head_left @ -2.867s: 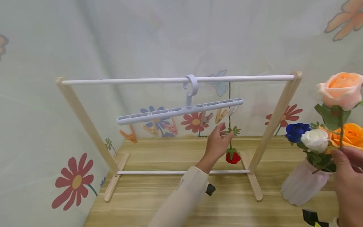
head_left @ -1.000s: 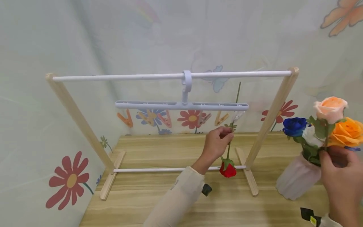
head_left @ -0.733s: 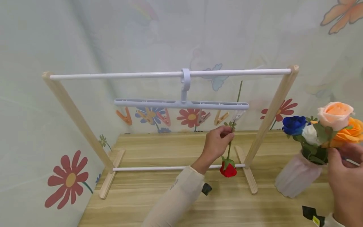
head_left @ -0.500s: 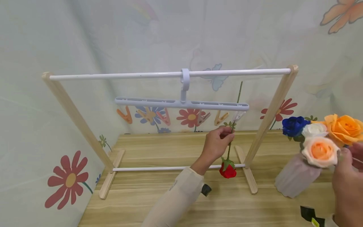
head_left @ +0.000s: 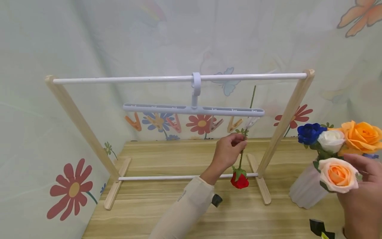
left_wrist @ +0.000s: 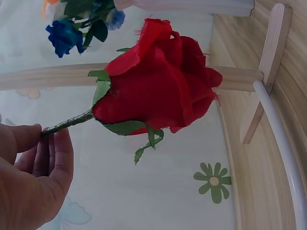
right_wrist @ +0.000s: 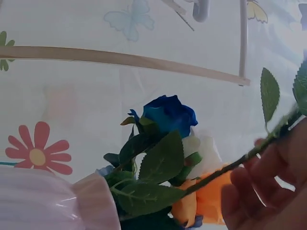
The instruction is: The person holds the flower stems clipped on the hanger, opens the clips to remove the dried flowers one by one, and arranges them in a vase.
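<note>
Head down, a red rose hangs with its green stem rising past the clear clothespin at the hanger's right end; whether the pin clamps the stem, I cannot tell. My left hand pinches that stem above the bloom. The left wrist view shows the red rose large, thumb and fingertips on its stem. At the right, my right hand holds a peach rose by the stem, its bloom tipped forward before the vase. In the right wrist view, fingers lie around a leafy stem.
A pale blue hanger with several coloured clothespins hangs from the white bar of a wooden rack. Right of it stands a white ribbed vase with a blue rose, a white rose and an orange rose.
My left hand has come to grip the red rose's stem, and the hanger has swung nearly level. My right hand has lowered the peach rose, tipping its bloom forward and down.
</note>
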A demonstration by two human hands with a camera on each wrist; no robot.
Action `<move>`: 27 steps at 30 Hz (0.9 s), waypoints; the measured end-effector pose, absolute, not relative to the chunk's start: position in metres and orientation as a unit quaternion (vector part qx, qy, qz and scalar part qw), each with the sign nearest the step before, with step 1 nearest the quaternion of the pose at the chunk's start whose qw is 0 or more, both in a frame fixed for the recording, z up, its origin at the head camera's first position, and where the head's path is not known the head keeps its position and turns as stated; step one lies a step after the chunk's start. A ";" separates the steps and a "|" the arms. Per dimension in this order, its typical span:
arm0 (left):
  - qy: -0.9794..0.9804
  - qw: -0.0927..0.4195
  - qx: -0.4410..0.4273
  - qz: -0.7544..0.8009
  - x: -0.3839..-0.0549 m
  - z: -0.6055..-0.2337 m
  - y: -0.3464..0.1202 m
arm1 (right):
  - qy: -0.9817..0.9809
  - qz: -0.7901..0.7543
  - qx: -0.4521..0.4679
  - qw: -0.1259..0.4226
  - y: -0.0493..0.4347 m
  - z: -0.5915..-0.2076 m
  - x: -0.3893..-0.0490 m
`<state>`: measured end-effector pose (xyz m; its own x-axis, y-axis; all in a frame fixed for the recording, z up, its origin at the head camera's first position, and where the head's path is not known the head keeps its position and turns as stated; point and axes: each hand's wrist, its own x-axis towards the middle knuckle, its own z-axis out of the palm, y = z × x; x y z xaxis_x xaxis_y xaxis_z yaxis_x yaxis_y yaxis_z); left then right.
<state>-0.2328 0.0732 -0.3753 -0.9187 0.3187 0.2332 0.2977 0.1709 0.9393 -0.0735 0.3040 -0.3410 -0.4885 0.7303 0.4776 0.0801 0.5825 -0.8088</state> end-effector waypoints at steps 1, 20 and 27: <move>0.765 0.009 0.202 0.611 -0.233 -0.375 0.073 | -0.795 0.361 -0.257 0.415 0.305 -0.342 -0.074; 0.777 0.004 0.202 0.597 -0.234 -0.374 0.073 | -0.841 0.296 -0.238 0.384 0.321 -0.347 -0.083; 0.774 0.007 0.203 0.600 -0.233 -0.375 0.074 | -0.837 0.302 -0.285 0.357 0.331 -0.353 -0.089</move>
<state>-0.2326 0.0742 -0.3746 -0.9175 0.3223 0.2329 0.3061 0.1986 0.9310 -0.0886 0.3312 -0.3526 -0.5833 0.6920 0.4254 0.2607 0.6555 -0.7088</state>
